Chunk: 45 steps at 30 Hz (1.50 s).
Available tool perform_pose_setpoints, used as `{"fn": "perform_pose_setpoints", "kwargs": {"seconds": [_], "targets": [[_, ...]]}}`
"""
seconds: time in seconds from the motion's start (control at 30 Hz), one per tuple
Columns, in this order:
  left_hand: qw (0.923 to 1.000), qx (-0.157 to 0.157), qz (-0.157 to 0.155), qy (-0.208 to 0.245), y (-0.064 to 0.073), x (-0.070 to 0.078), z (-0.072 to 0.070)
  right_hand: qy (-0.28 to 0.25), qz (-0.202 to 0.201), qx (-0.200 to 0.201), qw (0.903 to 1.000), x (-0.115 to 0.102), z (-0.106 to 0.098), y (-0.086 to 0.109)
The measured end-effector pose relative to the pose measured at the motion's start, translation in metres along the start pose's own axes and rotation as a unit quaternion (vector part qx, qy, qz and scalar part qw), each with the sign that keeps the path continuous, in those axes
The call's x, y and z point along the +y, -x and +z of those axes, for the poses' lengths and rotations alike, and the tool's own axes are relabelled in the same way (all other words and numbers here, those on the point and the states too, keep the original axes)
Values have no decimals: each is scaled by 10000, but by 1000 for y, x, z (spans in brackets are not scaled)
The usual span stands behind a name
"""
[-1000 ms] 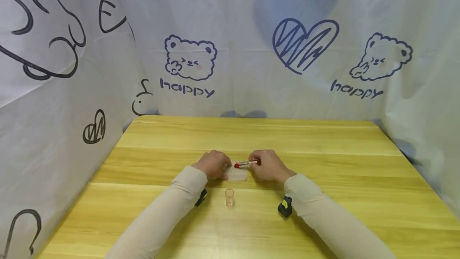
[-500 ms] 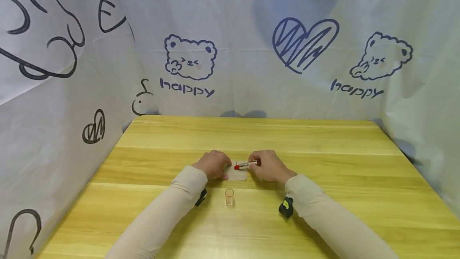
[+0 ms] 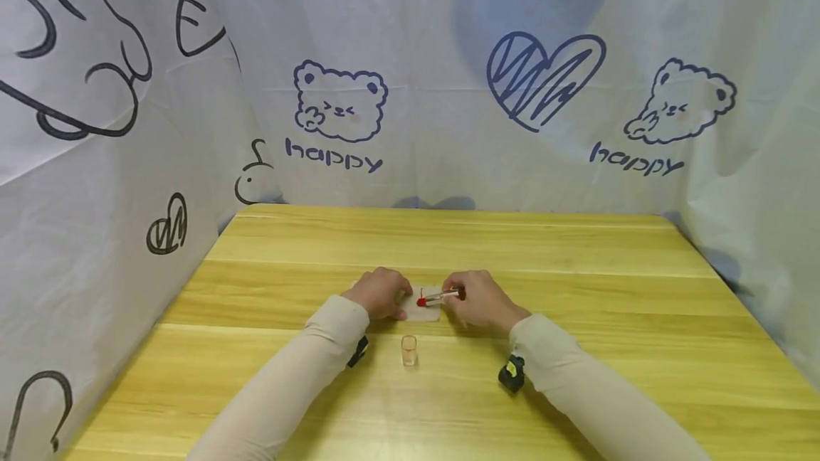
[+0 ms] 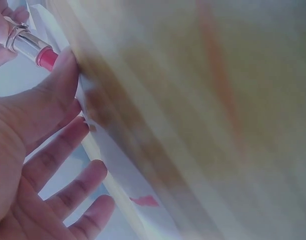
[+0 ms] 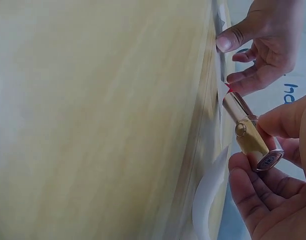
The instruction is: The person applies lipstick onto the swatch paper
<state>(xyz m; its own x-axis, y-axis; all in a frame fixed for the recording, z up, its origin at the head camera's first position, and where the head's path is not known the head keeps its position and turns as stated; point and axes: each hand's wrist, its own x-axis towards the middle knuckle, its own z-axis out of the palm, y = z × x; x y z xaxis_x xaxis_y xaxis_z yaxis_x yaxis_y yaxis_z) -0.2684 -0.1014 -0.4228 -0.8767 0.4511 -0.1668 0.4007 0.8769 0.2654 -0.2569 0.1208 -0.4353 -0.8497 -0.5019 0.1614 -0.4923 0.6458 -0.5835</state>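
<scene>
My right hand pinches a lipstick by its base. The red tip points left and meets a small white sheet of paper on the table. A thin red line runs up the sheet from that tip in the head view. My left hand lies over the left part of the sheet, fingers loosely extended and thumb and fingertips pressing on it. In the left wrist view, the lipstick shows behind the thumb, and a red mark lies on the paper by the fingertips. The right wrist view shows the gold lipstick case.
A clear, pinkish lipstick cap stands on the wooden table between my forearms, nearer to me than the paper. White cloth with drawn bears and hearts hangs behind the table and along its sides.
My right hand has drawn the lipstick tip slightly toward me down the paper, and a short red line now shows above it. The left hand and the cap stay in place.
</scene>
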Motion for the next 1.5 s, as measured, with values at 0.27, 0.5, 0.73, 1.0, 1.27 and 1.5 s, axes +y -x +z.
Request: {"fn": "perform_pose_setpoints", "kwargs": {"seconds": [0.27,0.5,0.73,1.0,1.27,1.5], "targets": [[10000,-13,-55,-10,-1,0,2,31,-93,-41,9999,-1,1,4],[10000,30,-29,39,1,1,0,101,-247,-31,9996,-3,1,7],[10000,84,4,22,2,0,0,229,-410,-66,9989,-7,0,11],[9999,86,53,24,2,0,0,248,-460,-140,9985,-10,-2,12],[9999,74,58,-41,1,2,-2,146,-382,-198,9990,-10,-3,12],[10000,62,28,-8,-1,1,-1,107,-261,-209,9994,-12,-5,12]]}}
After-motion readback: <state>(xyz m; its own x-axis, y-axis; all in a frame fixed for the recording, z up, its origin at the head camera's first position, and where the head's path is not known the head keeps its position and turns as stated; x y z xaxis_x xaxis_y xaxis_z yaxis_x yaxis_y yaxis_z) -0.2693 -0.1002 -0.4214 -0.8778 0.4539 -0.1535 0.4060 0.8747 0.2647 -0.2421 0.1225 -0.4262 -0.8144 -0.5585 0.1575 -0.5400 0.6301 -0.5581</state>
